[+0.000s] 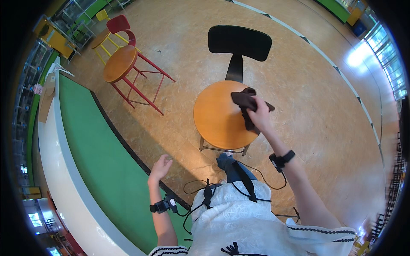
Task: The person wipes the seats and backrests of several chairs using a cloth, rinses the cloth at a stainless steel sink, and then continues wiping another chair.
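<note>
My right hand grips a crumpled dark brown cloth at the right side of a round wooden seat. Part of the cloth lies against the seat and one end reaches past its edge. The seat belongs to a chair with a black backrest on its far side and metal legs below. My left hand is off to the left, fingers loosely bent and apart, holding nothing, between the chair and the counter. Both wrists wear black straps with small devices and cables.
Along the left runs a counter with a white top and green side panel; a cardboard piece is at its far end. A red-framed chair and a yellow-framed one stand at upper left. Cables hang near my legs.
</note>
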{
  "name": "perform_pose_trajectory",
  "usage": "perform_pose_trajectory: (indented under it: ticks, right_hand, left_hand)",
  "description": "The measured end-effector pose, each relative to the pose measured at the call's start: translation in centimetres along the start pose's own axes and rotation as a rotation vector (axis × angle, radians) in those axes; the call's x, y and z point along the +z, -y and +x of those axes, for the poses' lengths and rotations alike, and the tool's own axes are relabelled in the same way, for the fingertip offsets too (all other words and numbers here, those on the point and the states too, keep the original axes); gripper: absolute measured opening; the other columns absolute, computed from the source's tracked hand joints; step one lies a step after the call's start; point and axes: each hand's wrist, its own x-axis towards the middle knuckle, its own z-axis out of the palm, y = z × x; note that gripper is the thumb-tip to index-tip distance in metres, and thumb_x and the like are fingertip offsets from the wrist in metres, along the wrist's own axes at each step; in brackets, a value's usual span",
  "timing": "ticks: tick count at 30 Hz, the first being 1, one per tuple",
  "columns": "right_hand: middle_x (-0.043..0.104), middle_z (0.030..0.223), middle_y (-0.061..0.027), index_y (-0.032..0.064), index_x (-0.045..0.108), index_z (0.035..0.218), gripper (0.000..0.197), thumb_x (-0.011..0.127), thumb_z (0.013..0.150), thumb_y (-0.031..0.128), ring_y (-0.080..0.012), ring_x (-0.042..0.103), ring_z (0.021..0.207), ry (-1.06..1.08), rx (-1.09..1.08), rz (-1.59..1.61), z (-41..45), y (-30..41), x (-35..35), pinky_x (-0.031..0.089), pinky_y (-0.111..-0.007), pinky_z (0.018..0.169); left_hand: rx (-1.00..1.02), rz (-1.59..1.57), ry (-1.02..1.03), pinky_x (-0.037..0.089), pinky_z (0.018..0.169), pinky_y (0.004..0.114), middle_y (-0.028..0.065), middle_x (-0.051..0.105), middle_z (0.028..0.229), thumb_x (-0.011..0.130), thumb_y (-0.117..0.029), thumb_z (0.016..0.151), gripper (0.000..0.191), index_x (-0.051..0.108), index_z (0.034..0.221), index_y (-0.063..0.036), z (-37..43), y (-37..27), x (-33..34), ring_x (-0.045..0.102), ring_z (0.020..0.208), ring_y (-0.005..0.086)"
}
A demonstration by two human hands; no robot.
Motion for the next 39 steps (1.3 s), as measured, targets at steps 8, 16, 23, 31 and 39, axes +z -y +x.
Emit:
perform_pose_trajectory:
  ticks: [8, 16, 23, 31, 39]
  right_hand:
    - [0.008, 0.143, -0.0145, 0.0426, 0.033, 0.128, 0.078, 0.072, 0.061, 0.036, -0.0516, 0.013, 0.124, 0.551, 0.031, -0.652, 1.3, -2.0, 5.7, 0.033, -0.066, 0.084]
    - [0.035, 0.126, -0.0141, 0.0322, 0.04, 0.124, 0.067, 0.071, 0.065, 0.022, -0.0398, 0.042, 0.102, 0.334, 0.183, -0.636, 8.8, -4.5, 9.2, 0.044, -0.05, 0.074]
    - [0.039, 0.125, -0.0079, 0.028, 0.045, 0.119, 0.067, 0.073, 0.059, 0.019, -0.0377, 0.04, 0.102, 0.442, -0.022, -0.515, 9.5, 0.3, 13.5, 0.041, -0.049, 0.076]
    - [0.035, 0.131, -0.0046, 0.0289, 0.049, 0.113, 0.061, 0.069, 0.057, 0.018, -0.0335, 0.034, 0.116, 0.788, -0.565, -0.38, 1.1, -2.8, 6.6, 0.036, -0.046, 0.081]
    - [0.038, 0.122, -0.0154, 0.0268, 0.048, 0.117, 0.068, 0.071, 0.055, 0.01, -0.0375, 0.042, 0.1, 0.463, -0.205, -0.503, 3.3, -9.3, 2.0, 0.043, -0.044, 0.078]
  left_hand:
    - [0.334, 0.121, -0.269, 0.034, 0.095, 0.04, 0.0234, 0.044, 0.122, 0.064, -0.014, 0.071, 0.061, 0.038, 0.124, 0.0024, 11.8, -8.1, 2.1, 0.04, 0.115, 0.0368]
    - [0.314, 0.538, 0.014, 0.029, 0.099, 0.04, 0.0166, 0.019, 0.14, 0.08, -0.027, 0.053, 0.104, 0.021, 0.133, -0.0003, 17.4, -11.8, 7.3, 0.027, 0.126, 0.0305]
    - [0.242, 0.665, 0.084, 0.031, 0.097, 0.044, 0.0082, 0.004, 0.145, 0.084, -0.038, 0.04, 0.13, 0.006, 0.138, -0.0038, 19.5, -13.1, 6.6, 0.024, 0.128, 0.0243]
    - [0.156, 0.507, 0.199, 0.031, 0.095, 0.05, 0.0073, 0.007, 0.145, 0.086, -0.041, 0.034, 0.145, -0.014, 0.137, -0.0215, 20.7, -11.2, 5.8, 0.026, 0.128, 0.027]
    - [0.037, 0.438, 0.337, 0.039, 0.09, 0.044, 0.0098, 0.013, 0.143, 0.088, -0.033, 0.036, 0.147, -0.021, 0.135, -0.0215, 21.4, -11.5, 5.6, 0.042, 0.118, 0.029]
